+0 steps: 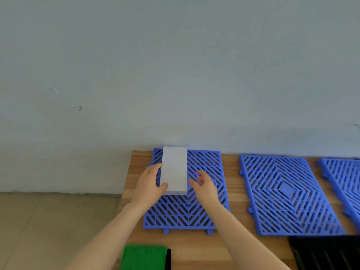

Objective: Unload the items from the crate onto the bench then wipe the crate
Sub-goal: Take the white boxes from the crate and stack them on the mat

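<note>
A white rectangular box (174, 169) lies flat on the leftmost blue grid mat (206, 209) at the back left of the wooden bench (234, 227). My left hand (149, 187) grips the box's left side, thumb curled over its near corner. My right hand (204, 185) hovers just right of the box with relaxed, spread fingers, holding nothing. The black crate (327, 252) shows only as a dark slatted corner at the bottom right. A green cloth (143, 257) with a black edge lies at the bench's front edge.
Two more blue grid mats (286, 193) (342, 178) lie to the right along the wall. The bench's left edge drops to a tiled floor (48, 221). A pale wall (175, 75) rises right behind the bench.
</note>
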Action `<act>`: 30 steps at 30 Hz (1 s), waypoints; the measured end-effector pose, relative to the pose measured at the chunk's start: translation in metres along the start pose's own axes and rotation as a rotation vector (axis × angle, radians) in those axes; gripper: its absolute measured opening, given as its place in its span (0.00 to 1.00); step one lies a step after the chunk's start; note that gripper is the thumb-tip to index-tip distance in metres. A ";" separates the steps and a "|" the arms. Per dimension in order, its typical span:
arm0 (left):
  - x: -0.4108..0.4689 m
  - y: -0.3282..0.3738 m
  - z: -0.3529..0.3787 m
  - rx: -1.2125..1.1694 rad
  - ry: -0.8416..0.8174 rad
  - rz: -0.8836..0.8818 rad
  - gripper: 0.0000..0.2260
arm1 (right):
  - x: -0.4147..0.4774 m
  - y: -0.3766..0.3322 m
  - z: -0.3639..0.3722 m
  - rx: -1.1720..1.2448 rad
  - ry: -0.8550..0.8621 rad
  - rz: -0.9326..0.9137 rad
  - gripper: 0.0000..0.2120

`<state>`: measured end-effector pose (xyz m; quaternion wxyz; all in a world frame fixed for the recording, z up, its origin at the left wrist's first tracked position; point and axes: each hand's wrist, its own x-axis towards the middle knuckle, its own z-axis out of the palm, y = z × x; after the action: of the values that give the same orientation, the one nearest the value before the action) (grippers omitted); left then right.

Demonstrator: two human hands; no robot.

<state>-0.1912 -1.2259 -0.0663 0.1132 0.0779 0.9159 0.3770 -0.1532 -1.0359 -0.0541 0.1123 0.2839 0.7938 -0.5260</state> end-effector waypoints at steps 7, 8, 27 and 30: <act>-0.033 0.085 -0.018 -0.035 0.259 0.114 0.16 | -0.058 -0.018 -0.084 0.050 0.096 -0.142 0.21; -0.039 0.101 -0.016 -0.050 0.273 0.141 0.15 | -0.071 -0.020 -0.098 0.046 0.109 -0.173 0.20; -0.233 0.409 0.187 -0.211 -0.027 0.704 0.13 | -0.324 0.147 -0.420 0.169 0.659 -0.267 0.13; -0.242 0.435 0.224 -0.089 -0.206 0.674 0.19 | -0.335 0.175 -0.450 0.167 0.712 -0.225 0.14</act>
<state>0.1258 -0.8242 0.1231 0.0773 0.4086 0.8052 0.4228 0.2729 -0.6931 0.1601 -0.2525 0.3679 0.7639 -0.4663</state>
